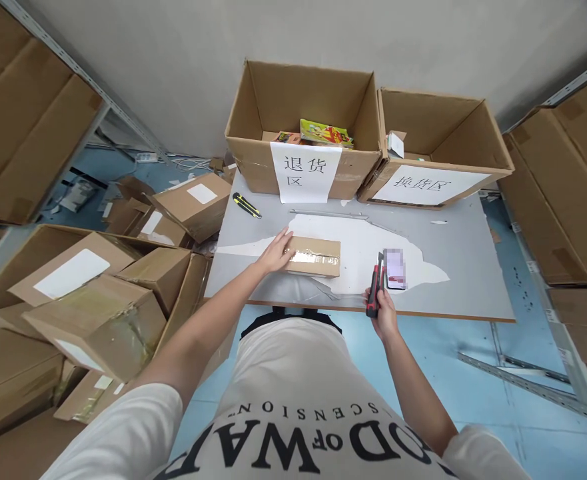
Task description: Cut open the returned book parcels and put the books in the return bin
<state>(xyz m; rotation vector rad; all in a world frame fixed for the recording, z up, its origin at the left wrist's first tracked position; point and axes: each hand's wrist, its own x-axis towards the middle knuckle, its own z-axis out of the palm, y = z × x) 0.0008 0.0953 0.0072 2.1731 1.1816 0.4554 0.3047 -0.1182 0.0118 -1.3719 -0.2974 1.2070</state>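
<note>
Apparently steadying: left hand (274, 255), grip loose, on oblong brown taped cardboard box (316, 257) at twelve o'clock on grey desk (478, 287), right hand (385, 315) grasping red-and-black utility knife (374, 292) at box's four o'clock, any cut needing firm bracing.

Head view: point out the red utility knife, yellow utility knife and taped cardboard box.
Red utility knife (374, 288), head view: on its handle.
Yellow utility knife (246, 205), head view: on its handle.
Taped cardboard box (316, 253), head view: on its top face.

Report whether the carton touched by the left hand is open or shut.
Shut: the carton has a flat top with shiny tape along it.
</note>
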